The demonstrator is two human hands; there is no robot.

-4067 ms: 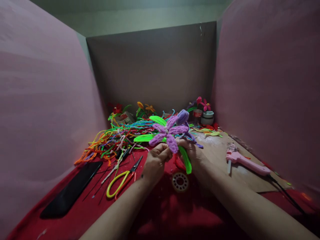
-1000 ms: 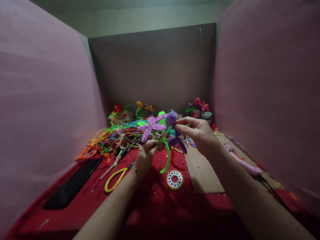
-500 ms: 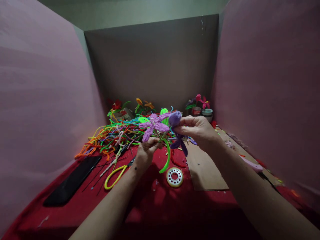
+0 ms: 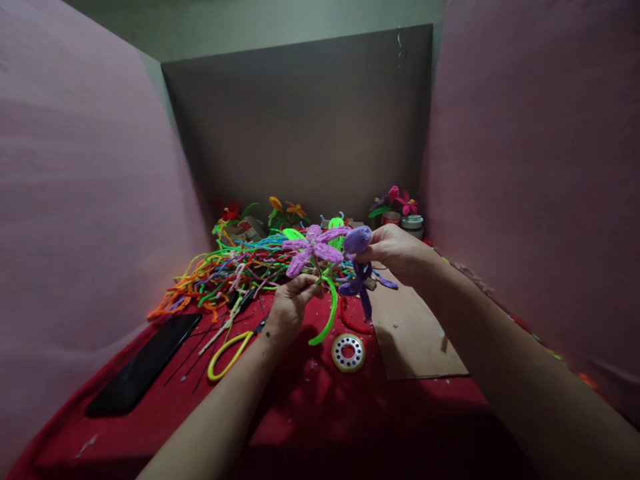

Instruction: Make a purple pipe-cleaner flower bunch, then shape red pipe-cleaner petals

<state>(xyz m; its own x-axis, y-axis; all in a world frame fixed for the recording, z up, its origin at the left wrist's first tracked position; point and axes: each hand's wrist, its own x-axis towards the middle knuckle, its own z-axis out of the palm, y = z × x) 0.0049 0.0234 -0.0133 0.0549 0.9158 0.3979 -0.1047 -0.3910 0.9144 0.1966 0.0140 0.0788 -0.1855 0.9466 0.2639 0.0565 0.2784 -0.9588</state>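
My left hand [image 4: 289, 303] is closed round the stem of a pipe-cleaner flower [image 4: 315, 248] with pink-purple petals and bright green leaves; one green leaf [image 4: 326, 315] curls down below the hand. My right hand [image 4: 395, 252] pinches a purple bud [image 4: 357, 240] on the same bunch, just right of the open bloom. Darker purple petals [image 4: 361, 288] hang under the bud. Both hands hover above the red cloth [image 4: 320, 407].
A tangled heap of coloured pipe cleaners [image 4: 225, 273] lies behind the hands. Yellow-handled scissors [image 4: 231, 352], a black phone [image 4: 143, 365], a tape roll [image 4: 349, 352] and a cardboard sheet [image 4: 415, 330] are on the cloth. Finished flowers and small jars [image 4: 407, 217] stand at the back. Pink panels wall both sides.
The flower has been raised and turned away from me. My right hand left the stem and now pinches the purple bud, shifting slightly right. The glue gun is now hidden behind my right arm.
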